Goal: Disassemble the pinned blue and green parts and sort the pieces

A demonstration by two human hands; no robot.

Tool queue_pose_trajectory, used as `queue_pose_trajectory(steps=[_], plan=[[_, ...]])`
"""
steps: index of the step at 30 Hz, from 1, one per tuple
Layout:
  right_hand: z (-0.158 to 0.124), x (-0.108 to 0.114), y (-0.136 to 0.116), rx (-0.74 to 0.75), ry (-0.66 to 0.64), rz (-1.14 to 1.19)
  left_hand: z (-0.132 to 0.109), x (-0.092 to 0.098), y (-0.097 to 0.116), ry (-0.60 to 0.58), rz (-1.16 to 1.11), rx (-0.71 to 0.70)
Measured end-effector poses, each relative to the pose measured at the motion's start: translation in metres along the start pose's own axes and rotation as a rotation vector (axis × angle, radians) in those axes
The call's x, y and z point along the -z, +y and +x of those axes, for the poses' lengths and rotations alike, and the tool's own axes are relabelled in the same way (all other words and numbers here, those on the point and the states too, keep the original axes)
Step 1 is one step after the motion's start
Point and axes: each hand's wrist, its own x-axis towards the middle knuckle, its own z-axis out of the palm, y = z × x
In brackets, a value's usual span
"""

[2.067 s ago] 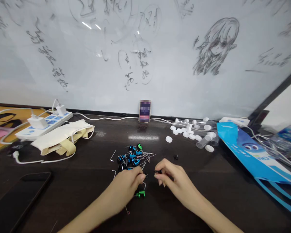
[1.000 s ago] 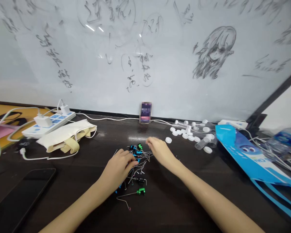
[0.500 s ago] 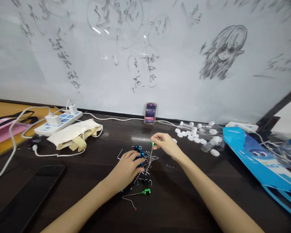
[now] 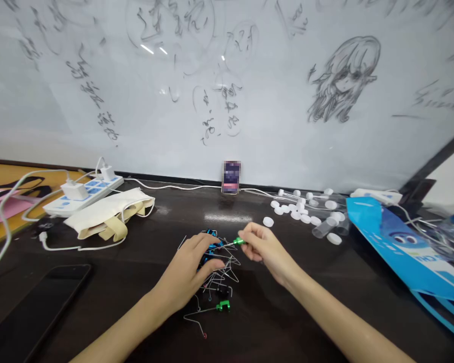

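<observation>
A tangle of small blue and black capped parts with thin wire legs [image 4: 219,267] lies on the dark table [image 4: 136,262]. My left hand [image 4: 191,269] rests on the pile, fingers curled over the blue parts and wires. My right hand [image 4: 263,249] pinches a green capped part [image 4: 239,241] just right of the pile, its wire leg running back toward the tangle. Another green part with a long bent wire [image 4: 223,305] lies on the table below the pile.
White caps and clear tubes [image 4: 306,212] are scattered at the back right, beside a blue printed bag [image 4: 397,247]. A cream cloth bag [image 4: 106,214] and a power strip with chargers [image 4: 83,191] sit at the left. A dark phone [image 4: 34,307] lies near left. A whiteboard wall stands behind.
My right hand reached to the far side of the pile, pinched a green part, and has drawn it down and to the right. My left hand has moved onto the pile and stays there.
</observation>
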Motion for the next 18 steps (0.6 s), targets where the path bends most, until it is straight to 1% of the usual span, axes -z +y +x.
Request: queue_pose_trajectory(steps=[2,4,6,7,9,10,12,13,15,17,18], plan=[[-0.007,-0.011,0.003,-0.051,-0.060,0.035,-0.002,-0.002,0.010,0.033,0.120,-0.093],[-0.014,-0.021,0.006,-0.082,-0.108,0.059,-0.006,-0.009,0.015,0.041,0.266,-0.168],[-0.020,-0.028,0.008,-0.064,-0.142,0.058,-0.010,-0.017,0.017,0.028,0.338,-0.172],[-0.022,-0.031,0.008,-0.032,-0.148,0.043,-0.012,-0.020,0.016,0.020,0.335,-0.153],[-0.025,-0.033,0.007,0.071,-0.132,-0.032,-0.012,-0.020,0.015,-0.009,0.251,-0.087],[-0.026,-0.034,0.005,0.131,-0.117,-0.095,-0.011,-0.017,0.015,-0.031,0.185,-0.038],[-0.028,-0.032,-0.001,0.247,-0.100,-0.234,-0.006,-0.007,0.016,-0.088,0.044,0.072],[-0.028,-0.031,-0.005,0.303,-0.109,-0.294,-0.003,0.000,0.017,-0.114,-0.012,0.122],[-0.028,-0.028,-0.012,0.393,-0.154,-0.367,0.003,0.012,0.017,-0.145,-0.094,0.171],[-0.027,-0.025,-0.016,0.418,-0.172,-0.377,0.006,0.019,0.016,-0.160,-0.128,0.177],[-0.026,-0.023,-0.016,0.393,-0.165,-0.377,0.006,0.019,0.014,-0.166,-0.124,0.170]])
